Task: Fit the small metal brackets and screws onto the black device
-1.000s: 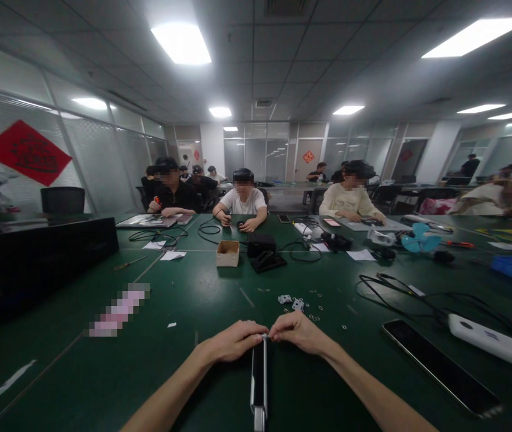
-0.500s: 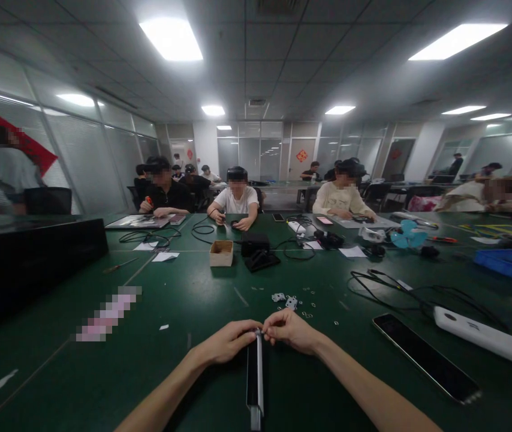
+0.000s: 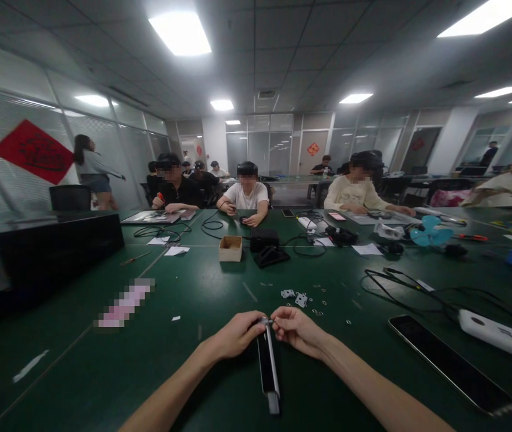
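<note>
A long, narrow metal rail (image 3: 274,366) with a dark inner face lies in front of me, pointing away. My left hand (image 3: 238,333) is closed around its far end, thumb on the near side. At that same end, my right hand (image 3: 300,330) is closed in a pinch by a small metal piece; the fingertips hide most of it, and I cannot make out its kind. Just beyond my right hand are small silvery plates with holes (image 3: 301,299) and several tiny metal rings (image 3: 317,312) scattered on the green table (image 3: 220,396).
A dark phone (image 3: 449,363) and a white elongated device (image 3: 503,336) with black cables (image 3: 400,288) lie to the right. Ahead stand a small open box (image 3: 230,249) and a black case (image 3: 265,240). Several people sit across the table. A black panel (image 3: 58,258) stands left.
The view has turned slightly left, so the table things appear farther right. My hands stay at the rail's far end; its near end has swung right. A person at the left has walked rightward.
</note>
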Tool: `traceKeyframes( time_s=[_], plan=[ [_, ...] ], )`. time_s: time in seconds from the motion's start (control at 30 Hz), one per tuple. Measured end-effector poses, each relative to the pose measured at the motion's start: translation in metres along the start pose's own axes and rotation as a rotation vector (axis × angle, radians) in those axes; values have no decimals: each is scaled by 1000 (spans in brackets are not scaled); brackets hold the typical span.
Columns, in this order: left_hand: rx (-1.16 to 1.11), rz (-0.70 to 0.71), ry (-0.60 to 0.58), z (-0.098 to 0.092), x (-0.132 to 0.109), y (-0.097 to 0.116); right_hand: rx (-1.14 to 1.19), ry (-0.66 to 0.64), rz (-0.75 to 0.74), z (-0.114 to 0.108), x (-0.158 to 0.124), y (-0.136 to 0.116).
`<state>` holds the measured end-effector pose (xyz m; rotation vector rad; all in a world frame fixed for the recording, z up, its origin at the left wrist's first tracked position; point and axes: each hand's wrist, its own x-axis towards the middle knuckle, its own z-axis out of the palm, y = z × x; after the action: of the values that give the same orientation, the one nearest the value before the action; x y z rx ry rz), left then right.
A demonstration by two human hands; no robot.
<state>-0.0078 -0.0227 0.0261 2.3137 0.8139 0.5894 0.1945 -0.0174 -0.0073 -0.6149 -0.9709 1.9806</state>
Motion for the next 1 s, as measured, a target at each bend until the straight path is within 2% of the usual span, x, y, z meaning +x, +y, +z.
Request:
traceKeyframes(
  time_s=[0.37, 0.6, 1.0],
  plan=[
    [225, -49, 59, -1, -1, 16, 231, 144, 92, 14, -4, -1],
    [369, -99, 37, -3, -3, 28, 411, 212, 187, 29, -11, -7],
    [388, -109, 44, -1, -3, 34, 525, 121, 152, 38, -11, -1]
  ],
)
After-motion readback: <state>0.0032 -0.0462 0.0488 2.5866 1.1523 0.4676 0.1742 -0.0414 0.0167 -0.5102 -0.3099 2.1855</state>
